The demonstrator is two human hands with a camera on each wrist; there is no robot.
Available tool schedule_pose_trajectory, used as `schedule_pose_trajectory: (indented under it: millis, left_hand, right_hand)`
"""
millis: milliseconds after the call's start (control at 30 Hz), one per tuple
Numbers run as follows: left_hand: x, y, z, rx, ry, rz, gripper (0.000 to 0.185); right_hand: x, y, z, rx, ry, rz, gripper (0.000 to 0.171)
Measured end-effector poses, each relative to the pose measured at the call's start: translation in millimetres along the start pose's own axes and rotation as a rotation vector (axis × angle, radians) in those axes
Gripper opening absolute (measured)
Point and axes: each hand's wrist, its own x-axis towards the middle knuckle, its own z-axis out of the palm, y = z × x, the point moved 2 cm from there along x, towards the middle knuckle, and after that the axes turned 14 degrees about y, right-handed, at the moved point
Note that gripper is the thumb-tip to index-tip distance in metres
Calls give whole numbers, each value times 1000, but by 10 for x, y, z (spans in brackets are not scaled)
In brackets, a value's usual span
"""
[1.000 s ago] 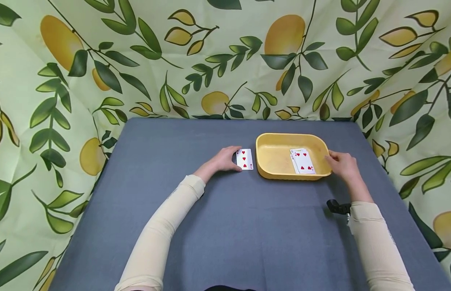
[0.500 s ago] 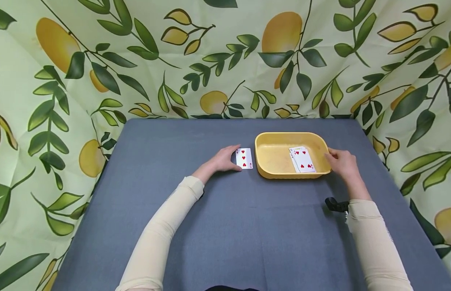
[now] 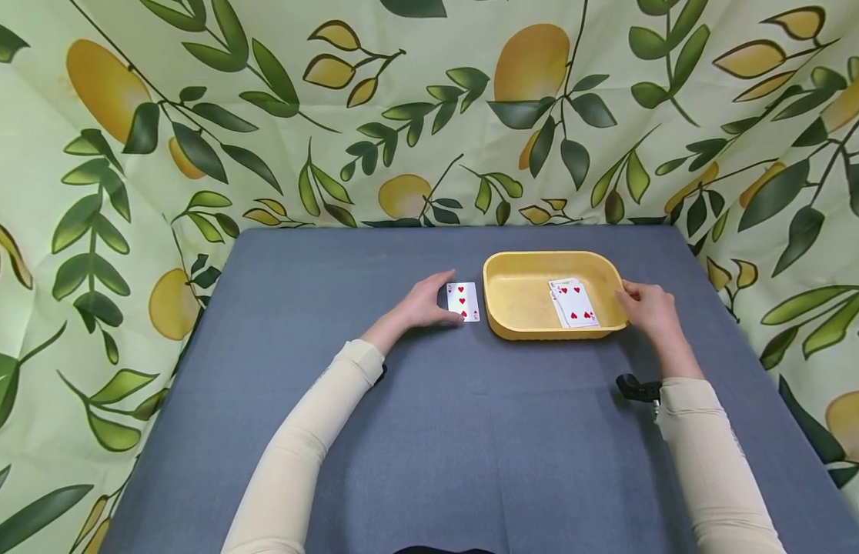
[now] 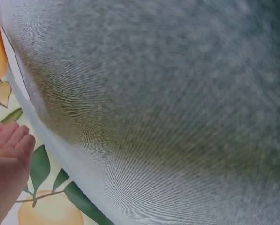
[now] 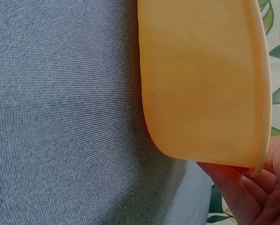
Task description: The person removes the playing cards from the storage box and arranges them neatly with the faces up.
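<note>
On the grey tabletop (image 3: 429, 431), a three of hearts (image 3: 462, 301) lay face up just left of the yellow tray (image 3: 519, 327), and it was touched at its left edge by the relaxed fingers of the left hand (image 3: 422, 305), though whether it was pinched could not be told. At the tray's right end the rim was gripped by the curled right hand (image 3: 647, 306). Inside lay a small stack of cards (image 3: 573, 303), only the top one's red hearts being readable; its corner marks were too small to make out.
</note>
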Motion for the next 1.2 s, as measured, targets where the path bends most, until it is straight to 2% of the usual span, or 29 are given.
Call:
schedule_pose_trajectory:
  millis: [200, 333, 467, 600, 900, 1200]
  left_hand:
    - [-24, 26, -41, -44, 80, -45, 95]
    - [-31, 69, -49, -109, 147, -63, 91]
    - [-41, 145, -56, -188, 214, -67, 87]
    - [-44, 252, -53, -251, 247, -67, 87]
    - [6, 527, -26, -264, 242, -12, 84]
    - [132, 899, 144, -242, 212, 54, 83]
  right_hand:
    - [11, 9, 7, -2, 14, -11, 56]
    - [16, 6, -2, -4, 15, -13, 55]
    - [17, -15, -3, -1, 12, -17, 55]
    - [14, -18, -7, 0, 4, -7, 55]
    - [30, 20, -10, 7, 5, 6, 56]
    - [12, 11, 6, 7, 16, 0, 53]
